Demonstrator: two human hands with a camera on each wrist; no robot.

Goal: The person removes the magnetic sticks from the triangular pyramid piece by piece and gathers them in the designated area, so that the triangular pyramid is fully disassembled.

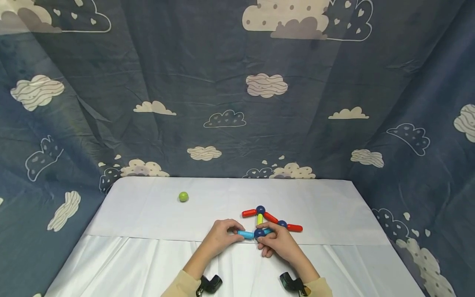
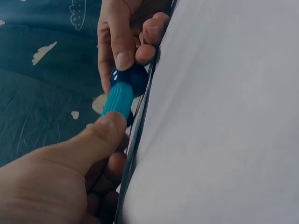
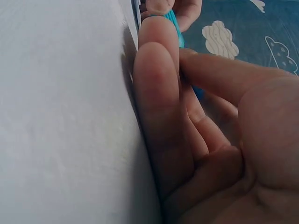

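My left hand pinches the outer end of a light blue magnetic rod between thumb and fingers. The rod's other end meets a dark blue ball. Gripping that ball is my right hand, its thumb on the ball's surface in the left wrist view. Another light blue rod shows partly under the right fingers. From the ball a yellow-green rod runs back to a second dark blue ball. In the right wrist view, fingers hide most of the held ball.
Red rods join the back ball, one leading to a third dark blue ball with a red rod at its right. A green ball lies apart at the back left of the white table. Behind hangs a cloud-patterned curtain.
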